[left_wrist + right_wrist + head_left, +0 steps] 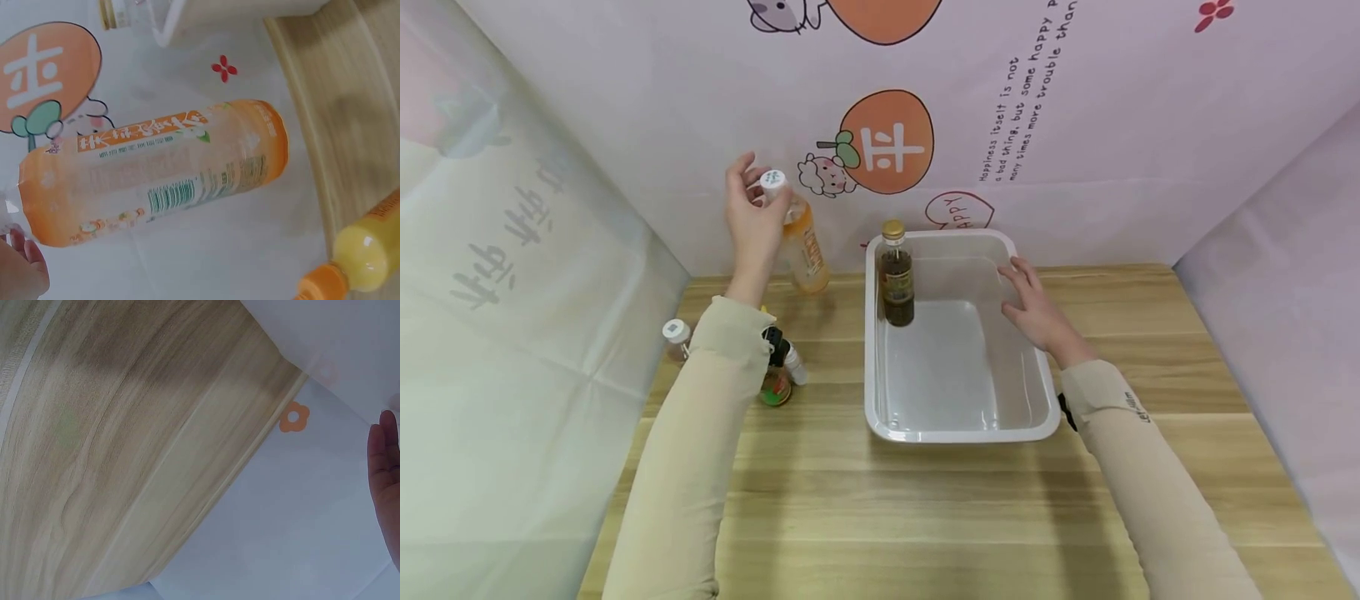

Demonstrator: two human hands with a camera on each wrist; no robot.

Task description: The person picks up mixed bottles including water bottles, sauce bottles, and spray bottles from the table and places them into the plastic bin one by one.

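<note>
My left hand (756, 218) grips a clear drink bottle (806, 250) with an orange-printed wrapper by its neck, just under the white cap. In the left wrist view, the wrapper of this bottle (156, 172) shows a barcode, and only some fingers (31, 256) are visible at the neck. To the right stands a white plastic basin (874, 367). Inside its far left corner is a dark glass bottle (897, 287) with a gold cap, upright. On the basin's right rim rests my right hand (1037, 312), fingers extended and spread. The right wrist view catches this hand (386, 481) only at its edge.
Left of the basin, partly behind my left sleeve, several containers stand together: a white-capped bottle (677, 337), a black-topped jar (775, 387) and a small white bottle (795, 365). The left wrist view shows a yellow bottle (362, 253) with an orange cap. Printed cloth walls enclose the wooden table (925, 517).
</note>
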